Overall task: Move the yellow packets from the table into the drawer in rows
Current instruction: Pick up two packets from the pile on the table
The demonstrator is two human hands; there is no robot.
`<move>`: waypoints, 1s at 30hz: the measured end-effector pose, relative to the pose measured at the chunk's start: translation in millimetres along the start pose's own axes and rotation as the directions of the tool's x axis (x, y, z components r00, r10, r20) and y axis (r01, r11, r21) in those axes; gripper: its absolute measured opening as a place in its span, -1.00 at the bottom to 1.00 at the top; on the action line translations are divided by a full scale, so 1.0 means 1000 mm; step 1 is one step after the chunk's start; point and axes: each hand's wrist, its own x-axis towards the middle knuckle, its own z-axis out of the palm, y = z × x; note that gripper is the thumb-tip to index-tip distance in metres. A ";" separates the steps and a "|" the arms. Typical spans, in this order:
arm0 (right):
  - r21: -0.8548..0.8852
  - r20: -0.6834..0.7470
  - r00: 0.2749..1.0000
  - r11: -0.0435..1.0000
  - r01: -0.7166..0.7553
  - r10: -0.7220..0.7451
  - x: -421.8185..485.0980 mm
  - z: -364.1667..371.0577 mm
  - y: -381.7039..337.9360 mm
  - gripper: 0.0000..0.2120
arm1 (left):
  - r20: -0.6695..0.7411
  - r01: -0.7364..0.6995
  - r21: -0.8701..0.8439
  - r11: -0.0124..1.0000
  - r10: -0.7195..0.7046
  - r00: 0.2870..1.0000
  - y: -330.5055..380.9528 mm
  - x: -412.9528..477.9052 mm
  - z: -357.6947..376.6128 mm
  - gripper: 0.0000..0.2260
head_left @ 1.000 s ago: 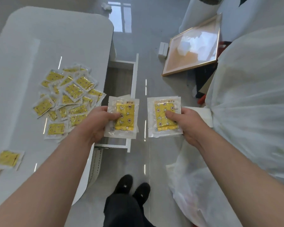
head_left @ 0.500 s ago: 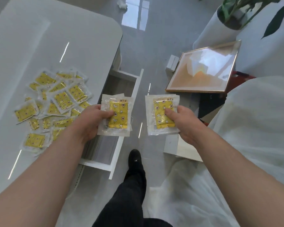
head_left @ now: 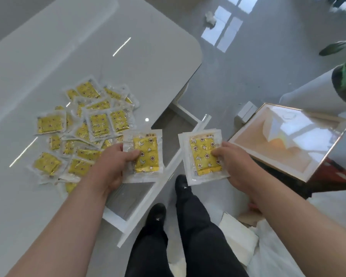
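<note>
My left hand (head_left: 110, 168) grips a small stack of yellow packets (head_left: 148, 154) in clear wrap, held over the open drawer (head_left: 140, 204) that juts from the table's right edge. My right hand (head_left: 234, 162) pinches a second stack of yellow packets (head_left: 203, 154), held over the floor to the right of the drawer. A loose heap of several more yellow packets (head_left: 82, 128) lies on the white table (head_left: 88, 47), just left of my left hand. Of the drawer's inside only a grey strip shows below my hands.
My dark trouser legs and shoes (head_left: 180, 206) stand on the grey floor beside the drawer front. A framed picture (head_left: 288, 136) lies on the floor at the right, with a white planter (head_left: 318, 90) behind it. White plastic sheeting (head_left: 268, 256) fills the lower right.
The view has swung and come closer, so table and drawer now look tilted. Both hands still hold their stacks side by side, now over the drawer's near end.
</note>
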 end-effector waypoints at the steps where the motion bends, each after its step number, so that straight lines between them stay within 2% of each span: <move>1: -0.025 0.040 0.999 1.000 0.016 -0.015 0.009 0.008 -0.008 -0.81 | -0.029 -0.005 -0.045 0.999 0.004 1.000 -0.002 0.006 -0.007 -0.85; 7: -0.224 0.242 0.970 0.972 0.069 -0.013 0.077 0.056 -0.034 -0.83 | -0.240 -0.057 -0.237 0.970 -0.001 0.971 -0.028 0.034 -0.040 -0.83; 13: -0.447 0.420 0.907 0.878 0.171 0.038 0.145 0.090 -0.032 -0.83 | -0.417 -0.125 -0.421 0.898 -0.069 0.906 -0.071 0.060 -0.040 -0.83; 19: -0.605 0.499 0.854 0.764 0.225 0.144 0.192 0.119 -0.003 -0.84 | -0.470 -0.181 -0.509 0.841 -0.096 0.877 -0.130 0.091 -0.035 -0.85; 25: -0.728 0.477 0.848 0.644 0.234 0.231 0.248 0.147 0.046 -0.86 | -0.449 -0.108 -0.504 0.857 -0.153 0.880 -0.197 0.124 -0.042 -0.84; 30: -0.779 0.476 0.839 0.569 0.264 0.264 0.284 0.175 0.077 -0.85 | -0.457 -0.091 -0.571 0.816 -0.224 0.861 -0.236 0.139 -0.064 -0.85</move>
